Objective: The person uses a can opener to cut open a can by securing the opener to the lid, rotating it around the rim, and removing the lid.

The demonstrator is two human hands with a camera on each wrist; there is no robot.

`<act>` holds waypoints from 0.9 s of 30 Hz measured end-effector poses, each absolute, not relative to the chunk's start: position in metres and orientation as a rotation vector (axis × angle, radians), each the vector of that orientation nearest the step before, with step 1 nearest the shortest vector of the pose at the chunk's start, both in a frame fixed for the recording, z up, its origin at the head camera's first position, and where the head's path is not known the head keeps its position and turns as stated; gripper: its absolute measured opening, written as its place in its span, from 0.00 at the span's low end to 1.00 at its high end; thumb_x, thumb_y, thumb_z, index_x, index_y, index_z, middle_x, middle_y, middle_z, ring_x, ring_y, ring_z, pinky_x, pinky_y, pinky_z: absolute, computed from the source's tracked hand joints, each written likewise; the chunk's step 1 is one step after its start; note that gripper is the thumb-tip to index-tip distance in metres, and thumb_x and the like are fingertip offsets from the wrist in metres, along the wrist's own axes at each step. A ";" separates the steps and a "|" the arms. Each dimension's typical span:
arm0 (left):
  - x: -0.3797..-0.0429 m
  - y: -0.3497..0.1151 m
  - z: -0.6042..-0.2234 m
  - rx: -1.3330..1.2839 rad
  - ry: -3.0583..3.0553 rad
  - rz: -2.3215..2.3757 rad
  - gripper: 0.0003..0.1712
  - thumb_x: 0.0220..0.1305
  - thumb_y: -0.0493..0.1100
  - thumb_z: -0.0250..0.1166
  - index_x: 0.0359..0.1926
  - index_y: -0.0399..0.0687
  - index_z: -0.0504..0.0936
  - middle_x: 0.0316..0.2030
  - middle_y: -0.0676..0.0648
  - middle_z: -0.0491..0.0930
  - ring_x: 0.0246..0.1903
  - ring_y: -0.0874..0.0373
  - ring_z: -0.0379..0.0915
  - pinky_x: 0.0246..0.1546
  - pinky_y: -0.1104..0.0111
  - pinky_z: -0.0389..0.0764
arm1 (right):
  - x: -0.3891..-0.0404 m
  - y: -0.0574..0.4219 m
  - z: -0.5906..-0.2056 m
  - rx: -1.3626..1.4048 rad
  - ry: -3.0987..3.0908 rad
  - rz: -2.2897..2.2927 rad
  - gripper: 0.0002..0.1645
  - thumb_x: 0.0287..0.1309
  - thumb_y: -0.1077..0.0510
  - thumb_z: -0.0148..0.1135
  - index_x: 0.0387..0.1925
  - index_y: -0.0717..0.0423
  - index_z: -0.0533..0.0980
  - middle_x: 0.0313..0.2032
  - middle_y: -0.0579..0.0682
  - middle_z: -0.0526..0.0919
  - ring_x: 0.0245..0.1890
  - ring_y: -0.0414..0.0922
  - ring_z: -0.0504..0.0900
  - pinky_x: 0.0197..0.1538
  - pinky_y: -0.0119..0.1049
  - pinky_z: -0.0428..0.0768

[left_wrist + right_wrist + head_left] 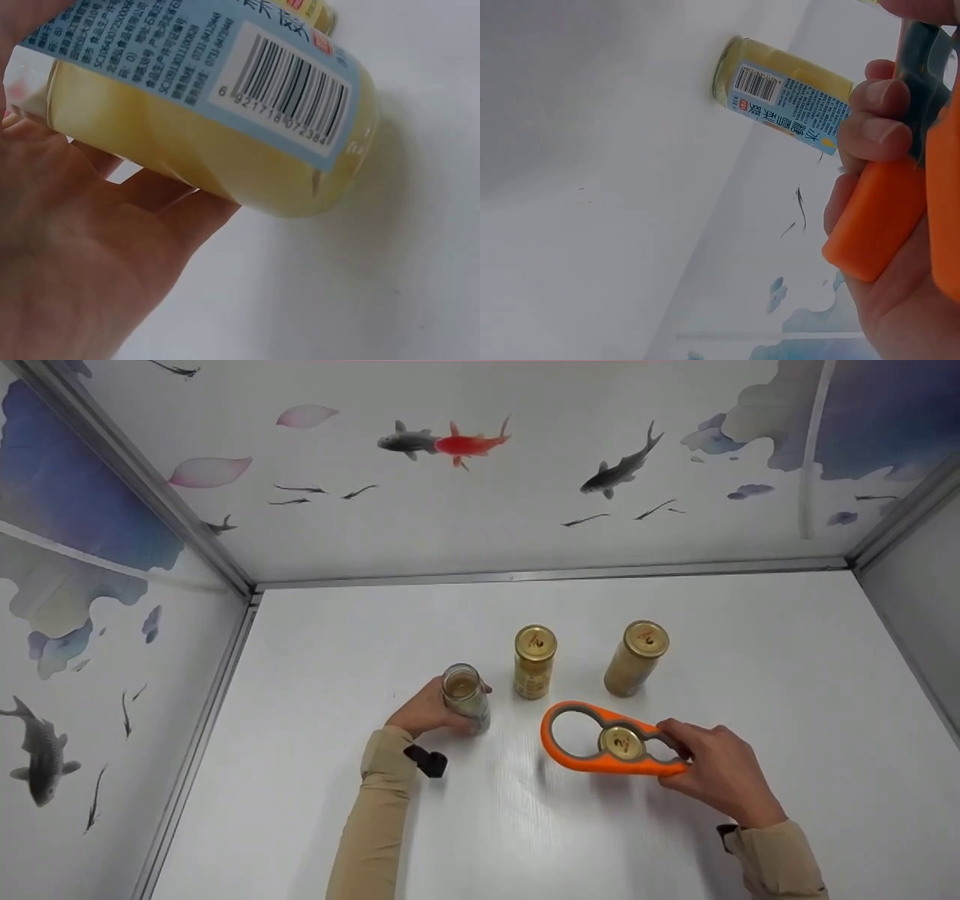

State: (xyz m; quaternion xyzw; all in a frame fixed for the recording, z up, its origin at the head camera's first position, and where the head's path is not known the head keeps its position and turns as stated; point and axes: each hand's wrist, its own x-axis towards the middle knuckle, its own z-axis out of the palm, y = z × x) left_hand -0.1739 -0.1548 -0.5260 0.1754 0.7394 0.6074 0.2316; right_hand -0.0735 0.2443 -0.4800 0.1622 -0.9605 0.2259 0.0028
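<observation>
Head view: holding the open glass jar (pixel 471 711) in the left hand (pixel 427 711), with the fingers bent round its body, near the middle of the tabletop (pixel 480 832), a little closer to its left edge than to its right one. Gripping the orange opener (pixel 611 766) by the narrow end with the right hand (pixel 716 765), with the fingers curled round the handle, and showing a gold lid (pixel 621 743) in the middle opening of this tool. Seeing toward the far edge one closed jar (pixel 533 667) just to the right of the open one, and another closed jar (pixel 632 661) farther right, beyond the opener.

Judging the open jar as rather heavy for its size, because of glass and pale liquid (pixel 180 142); probably being stiff, smooth, slippery when wet, and fragile. Best being taken round the labelled body, below the mouth, and being held level against spilling. Judging the opener as light and stiff, with safest hold at the narrow end.

In the left wrist view, lying across the palm side of the hand, reaching with the base past the fingers, and turning the blue label (pixel 191 56) to the camera. Not being able to tell if touching the tabletop with this base.
</observation>
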 end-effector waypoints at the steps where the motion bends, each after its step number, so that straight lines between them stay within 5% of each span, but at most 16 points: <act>1: -0.175 -0.156 -0.527 0.474 2.035 1.665 0.36 0.40 0.24 0.74 0.55 0.37 0.76 0.54 0.35 0.77 0.57 0.51 0.69 0.65 0.54 0.58 | -0.074 0.244 -0.480 0.509 -3.013 0.705 0.24 0.33 0.61 0.73 0.40 0.48 0.79 0.19 0.35 0.69 0.19 0.38 0.65 0.28 0.37 0.66; 27: -0.211 -0.177 -0.534 0.220 2.103 1.666 0.42 0.44 0.25 0.70 0.64 0.37 0.69 0.60 0.40 0.72 0.63 0.46 0.62 0.66 0.52 0.56 | -0.073 0.239 -0.482 0.475 -3.029 0.679 0.25 0.32 0.61 0.73 0.41 0.49 0.80 0.20 0.35 0.71 0.20 0.38 0.65 0.28 0.37 0.67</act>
